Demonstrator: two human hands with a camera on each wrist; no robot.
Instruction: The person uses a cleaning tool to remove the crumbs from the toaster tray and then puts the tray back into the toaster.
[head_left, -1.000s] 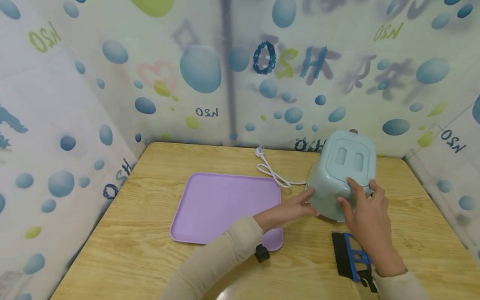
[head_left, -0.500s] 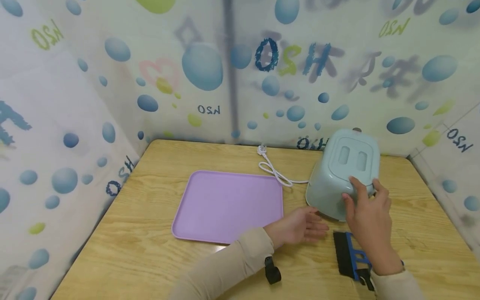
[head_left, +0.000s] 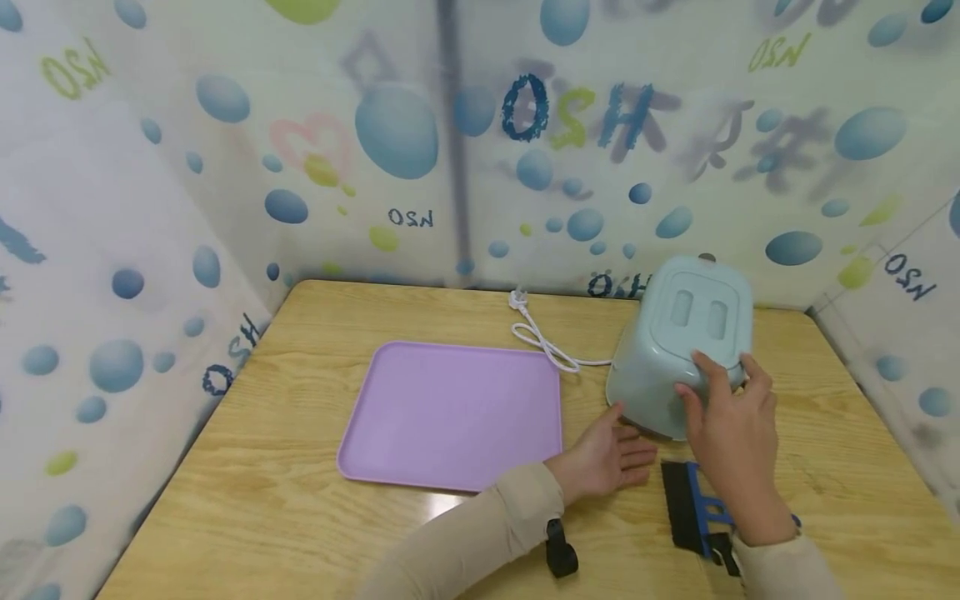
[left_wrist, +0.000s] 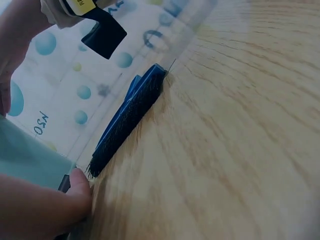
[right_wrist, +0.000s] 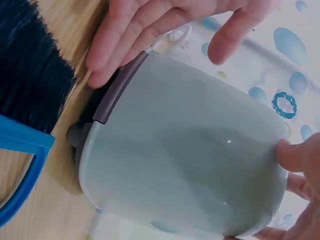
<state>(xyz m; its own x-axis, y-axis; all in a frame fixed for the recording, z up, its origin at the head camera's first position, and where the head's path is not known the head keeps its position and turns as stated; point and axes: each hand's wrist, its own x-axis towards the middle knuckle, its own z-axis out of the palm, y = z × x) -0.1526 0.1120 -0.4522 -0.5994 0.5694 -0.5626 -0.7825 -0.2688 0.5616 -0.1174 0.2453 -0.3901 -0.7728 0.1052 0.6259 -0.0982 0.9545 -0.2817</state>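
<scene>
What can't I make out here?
Pale green appliance: wall-facing side, turned away from the head view.
Brush: partly hidden behind the right forearm, head view.
Right grip: cut off by the right edge, right wrist view.
Left grip: touching the appliance or not; their overlap in the head view hides any gap.

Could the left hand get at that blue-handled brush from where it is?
Probably yes: the left hand is open, and only wooden tabletop shows between it and the blue-handled brush.
</scene>
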